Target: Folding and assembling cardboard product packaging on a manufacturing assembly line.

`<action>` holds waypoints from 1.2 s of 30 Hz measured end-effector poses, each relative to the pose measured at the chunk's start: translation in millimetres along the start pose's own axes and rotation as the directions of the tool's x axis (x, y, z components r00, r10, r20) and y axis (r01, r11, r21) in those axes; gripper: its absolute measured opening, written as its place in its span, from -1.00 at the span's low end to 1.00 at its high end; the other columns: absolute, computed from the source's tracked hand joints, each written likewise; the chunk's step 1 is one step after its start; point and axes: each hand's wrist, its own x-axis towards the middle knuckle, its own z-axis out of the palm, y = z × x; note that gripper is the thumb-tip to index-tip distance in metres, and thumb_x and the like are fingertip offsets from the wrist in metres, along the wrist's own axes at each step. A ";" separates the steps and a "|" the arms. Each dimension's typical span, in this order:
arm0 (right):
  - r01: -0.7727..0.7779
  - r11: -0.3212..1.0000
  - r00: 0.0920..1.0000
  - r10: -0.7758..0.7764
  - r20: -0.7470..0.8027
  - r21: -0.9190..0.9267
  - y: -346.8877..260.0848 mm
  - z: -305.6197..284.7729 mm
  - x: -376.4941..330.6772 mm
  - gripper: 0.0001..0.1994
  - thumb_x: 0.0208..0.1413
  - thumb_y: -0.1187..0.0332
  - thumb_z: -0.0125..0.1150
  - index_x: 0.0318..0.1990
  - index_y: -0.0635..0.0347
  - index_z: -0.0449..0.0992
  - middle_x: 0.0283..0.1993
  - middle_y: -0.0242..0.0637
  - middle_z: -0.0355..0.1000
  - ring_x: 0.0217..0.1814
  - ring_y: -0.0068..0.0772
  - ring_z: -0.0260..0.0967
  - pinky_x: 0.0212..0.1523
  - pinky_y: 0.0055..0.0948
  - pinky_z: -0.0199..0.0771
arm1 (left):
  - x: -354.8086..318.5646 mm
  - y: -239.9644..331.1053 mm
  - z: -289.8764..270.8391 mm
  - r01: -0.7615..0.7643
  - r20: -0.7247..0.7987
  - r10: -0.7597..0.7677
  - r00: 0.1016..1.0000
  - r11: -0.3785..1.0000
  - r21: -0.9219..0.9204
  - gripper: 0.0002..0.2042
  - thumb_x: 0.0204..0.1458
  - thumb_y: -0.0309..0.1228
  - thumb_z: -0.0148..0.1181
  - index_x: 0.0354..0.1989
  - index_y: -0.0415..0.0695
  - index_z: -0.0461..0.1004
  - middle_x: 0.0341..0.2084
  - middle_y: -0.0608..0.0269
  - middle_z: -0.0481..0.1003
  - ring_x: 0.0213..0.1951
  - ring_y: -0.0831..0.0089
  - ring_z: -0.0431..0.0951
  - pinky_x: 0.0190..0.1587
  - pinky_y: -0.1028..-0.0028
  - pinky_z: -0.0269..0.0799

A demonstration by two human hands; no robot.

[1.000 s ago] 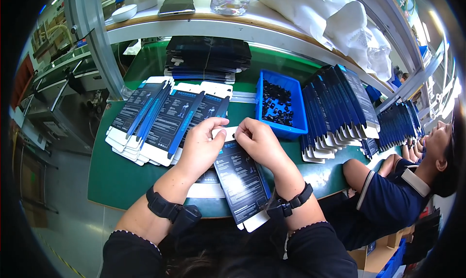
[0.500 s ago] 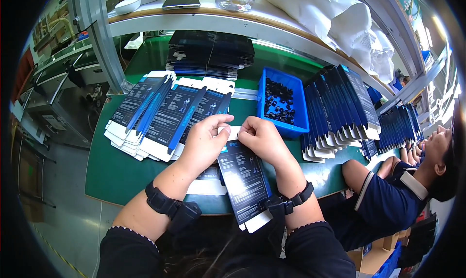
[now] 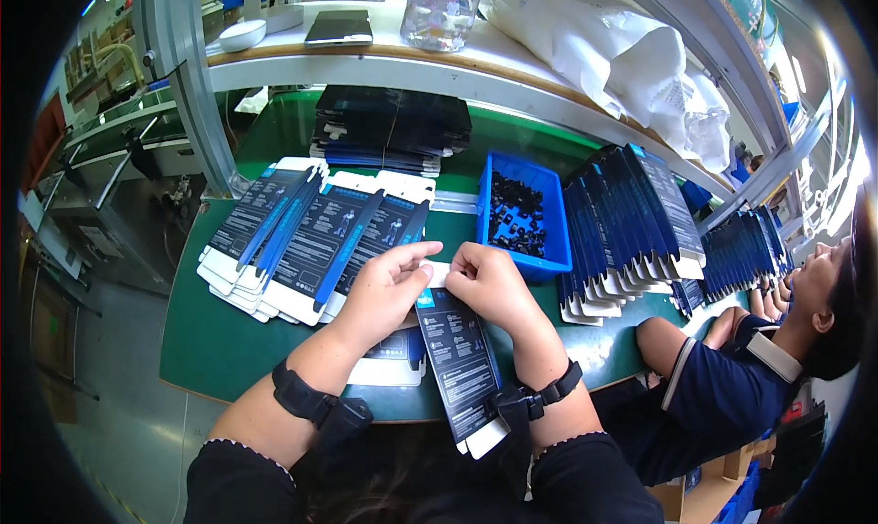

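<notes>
A dark, flat packaging box with white end flaps and printed text hangs tilted between my hands, its lower end past the table's front edge. My right hand has its fingers curled in a pinch at the white top flap. At the same flap, my left hand presses with the thumb, its other fingers bent and the index finger reaching over. Anything small inside either pinch is hidden. Under my left wrist another such box lies partly covered on the green table. To the left, several flat boxes overlap in a fanned pile.
A blue bin of small black parts stands beyond my right hand. Right of it, dark boxes lean in a row. A tied stack lies under the shelf. Close on the right sits a person in a dark shirt.
The whole scene sits slightly lower in the view, as the camera has tilted up. Both hands keep their hold at the box's top flap, and the box has turned slightly.
</notes>
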 end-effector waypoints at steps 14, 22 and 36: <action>0.069 0.995 0.996 -0.073 0.051 0.077 0.5 -1.6 -1.8 -0.86 -0.19 0.41 0.17 -0.55 0.34 0.42 -0.66 -0.18 0.33 -0.63 -0.43 0.27 -0.56 -0.45 0.27 | -2.2 -4.5 -0.6 -0.013 -0.035 0.009 0.999 0.994 -0.113 -0.70 0.10 -0.51 0.01 0.02 -0.27 0.36 -0.28 0.31 0.45 -0.28 0.70 0.36 -0.18 0.67 0.28; -0.011 0.956 0.999 0.022 -0.032 0.295 -3.2 -4.5 1.9 -0.89 -0.09 0.43 0.12 -0.50 0.32 0.43 -0.59 -0.44 0.33 -0.55 -0.71 0.19 -0.53 -0.62 0.22 | 2.5 9.7 -7.4 0.120 0.016 -0.126 0.992 0.883 -0.454 -0.68 0.17 -0.35 -0.06 0.02 -0.30 0.33 -0.27 0.22 0.49 -0.24 0.51 0.51 -0.18 0.57 0.43; 0.003 0.790 0.989 -0.095 0.117 0.613 -8.0 -10.3 -4.8 -0.90 0.05 0.41 0.14 -0.38 0.25 0.41 -0.45 -0.53 0.32 -0.43 -0.79 0.19 -0.42 -0.71 0.22 | 2.4 7.2 -4.2 0.162 0.109 -0.143 0.984 0.969 -0.189 -0.84 0.10 -0.50 0.00 -0.16 -0.26 0.32 -0.42 0.21 0.48 -0.42 0.54 0.52 -0.39 0.56 0.48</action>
